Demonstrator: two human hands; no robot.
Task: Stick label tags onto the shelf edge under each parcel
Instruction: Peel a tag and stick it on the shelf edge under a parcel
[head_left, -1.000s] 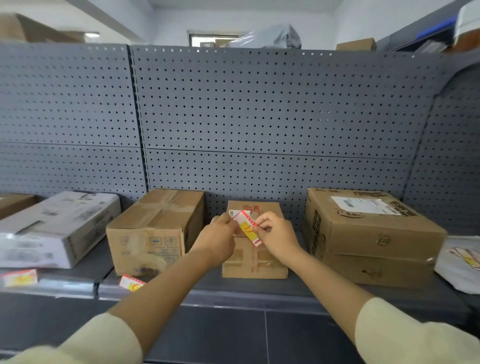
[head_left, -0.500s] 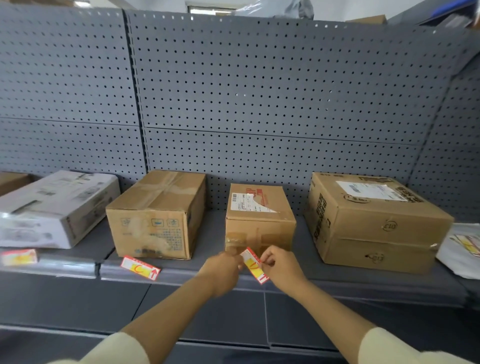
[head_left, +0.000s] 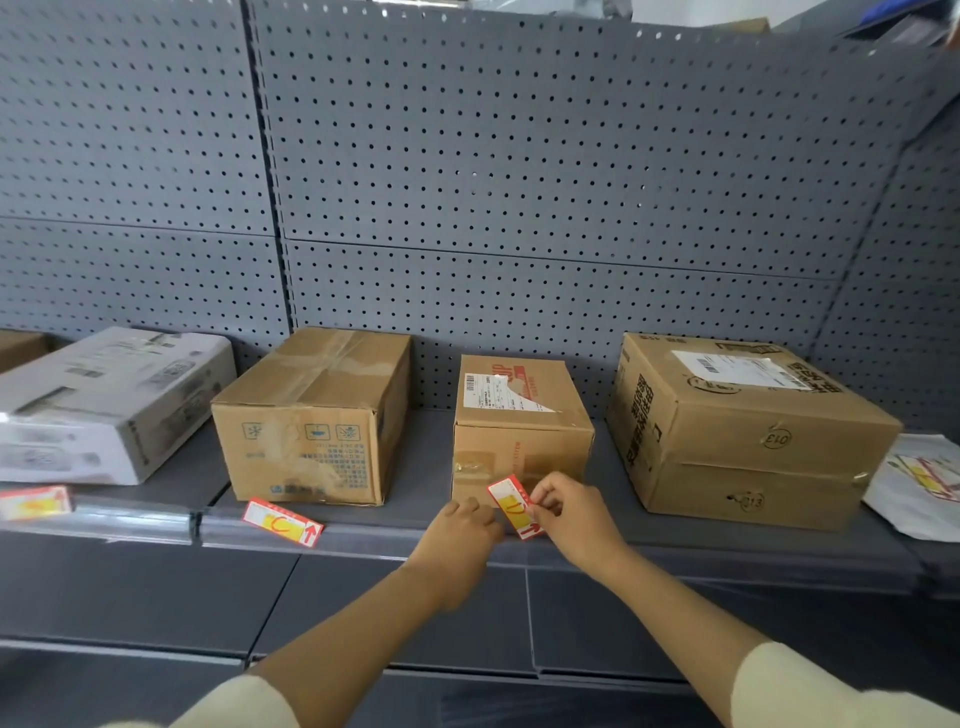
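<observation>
Both forearms reach forward in cream sleeves, hands close together at centre. The left hand (head_left: 460, 525) is curled, knuckles up; the right hand (head_left: 571, 512) pinches a red-and-white paper label tag (head_left: 514, 506) between thumb and fingertips.

Your two arms enter from the bottom edge, each in a pale cream sleeve pushed back well above the wrist, leaving the forearms bare. Your left hand (head_left: 460, 535) and right hand (head_left: 574, 514) are ungloved, with no rings, watch or bracelet showing. The sleeve fabric looks soft and plain, without print, buttons or visible cuffs.
</observation>
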